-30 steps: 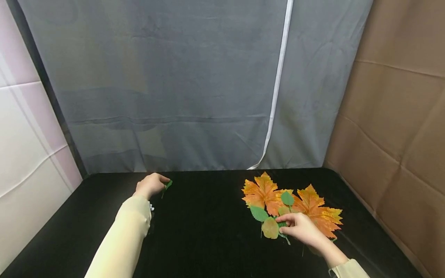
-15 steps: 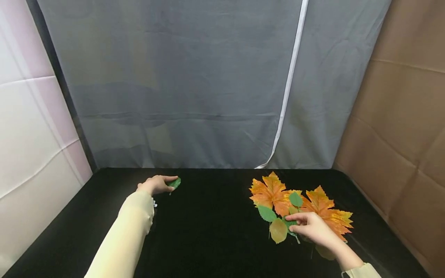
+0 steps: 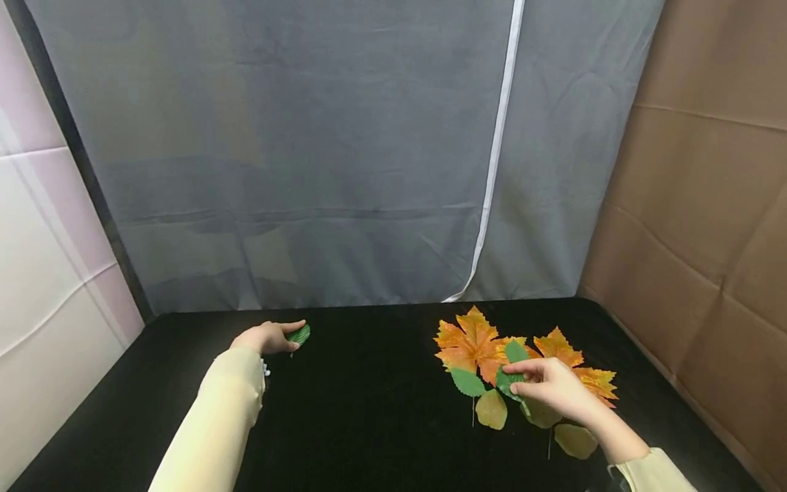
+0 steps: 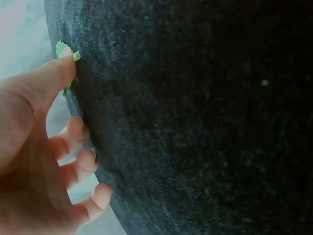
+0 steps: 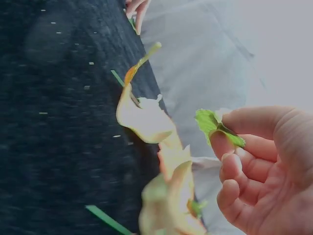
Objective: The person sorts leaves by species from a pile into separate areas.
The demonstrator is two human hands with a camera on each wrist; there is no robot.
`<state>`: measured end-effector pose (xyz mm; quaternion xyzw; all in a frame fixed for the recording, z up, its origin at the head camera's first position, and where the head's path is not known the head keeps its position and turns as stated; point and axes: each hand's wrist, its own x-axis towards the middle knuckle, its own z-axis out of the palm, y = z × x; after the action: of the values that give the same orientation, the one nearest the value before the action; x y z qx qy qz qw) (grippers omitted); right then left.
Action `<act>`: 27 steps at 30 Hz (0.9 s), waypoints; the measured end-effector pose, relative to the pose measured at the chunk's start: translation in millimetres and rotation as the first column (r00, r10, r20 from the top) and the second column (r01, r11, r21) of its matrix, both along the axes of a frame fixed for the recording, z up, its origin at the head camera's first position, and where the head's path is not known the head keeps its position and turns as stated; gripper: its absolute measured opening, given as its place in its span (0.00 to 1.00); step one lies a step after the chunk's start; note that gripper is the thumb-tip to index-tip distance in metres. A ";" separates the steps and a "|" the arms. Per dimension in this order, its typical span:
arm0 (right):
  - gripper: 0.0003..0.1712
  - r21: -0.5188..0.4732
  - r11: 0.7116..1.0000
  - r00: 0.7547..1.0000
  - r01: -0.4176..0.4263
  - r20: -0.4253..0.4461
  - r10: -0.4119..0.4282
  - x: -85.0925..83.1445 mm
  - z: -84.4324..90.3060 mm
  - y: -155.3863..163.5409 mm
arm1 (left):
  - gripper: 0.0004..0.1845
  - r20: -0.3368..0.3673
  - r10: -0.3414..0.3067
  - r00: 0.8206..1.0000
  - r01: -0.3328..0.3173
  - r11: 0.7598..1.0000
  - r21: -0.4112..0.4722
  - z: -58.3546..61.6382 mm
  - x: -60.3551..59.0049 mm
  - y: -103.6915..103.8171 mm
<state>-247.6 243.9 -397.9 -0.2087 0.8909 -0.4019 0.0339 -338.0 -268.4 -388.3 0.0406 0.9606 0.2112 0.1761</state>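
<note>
On the black tabletop (image 3: 369,410) my left hand (image 3: 289,333) is at the far left, its thumb over a small dark green leaf (image 3: 300,335). In the left wrist view the left hand (image 4: 68,66) shows the leaf (image 4: 61,49) peeking past the thumb tip, with the other fingers loosely curled. My right hand (image 3: 515,381) pinches another green leaf (image 3: 507,384) just above a pile of leaves. The right wrist view shows this green leaf (image 5: 212,122) held between thumb and forefinger of the right hand (image 5: 222,134).
Two orange maple leaves (image 3: 470,342) (image 3: 584,372) lie at the right with green leaves (image 3: 467,383) and yellowish leaves (image 3: 492,408) (image 3: 576,439). A grey cloth backdrop (image 3: 307,171) hangs behind; a brown padded wall (image 3: 707,205) stands on the right.
My right hand has lifted a green leaf out of the pile, uncovering more yellowish leaves. The left hand has lowered its green leaf toward the tabletop at the far left.
</note>
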 end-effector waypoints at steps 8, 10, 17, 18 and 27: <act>0.20 0.039 0.998 0.998 -0.042 -0.049 0.044 -18.9 22.2 -12.3 | 0.34 -0.004 -0.042 0.999 0.043 0.999 0.018 -1.9 -3.5 -1.4; 0.20 0.045 0.997 0.997 -0.061 -0.052 0.063 -25.7 25.1 -19.3 | 0.34 0.010 -0.039 0.999 0.039 0.999 0.025 -3.0 -3.2 -3.1; 0.19 0.066 0.995 0.997 -0.072 -0.026 0.074 -50.3 29.4 -45.4 | 0.36 0.041 -0.027 0.999 0.027 1.000 -0.003 -5.2 -4.3 -2.0; 0.19 0.064 0.995 0.997 -0.073 -0.023 0.075 -54.1 29.5 -49.9 | 0.36 0.038 -0.033 0.999 0.033 0.999 -0.013 -5.3 -4.9 -1.6; 0.19 0.034 0.995 0.996 -0.091 -0.023 0.092 -90.3 35.7 -96.2 | 0.36 0.020 -0.043 0.999 0.044 0.998 -0.048 -2.7 -6.2 -2.5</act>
<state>-337.8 147.7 -362.2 -0.2535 0.8873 -0.3825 0.0450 -344.1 -270.9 -391.0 0.0553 0.9626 0.1846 0.1906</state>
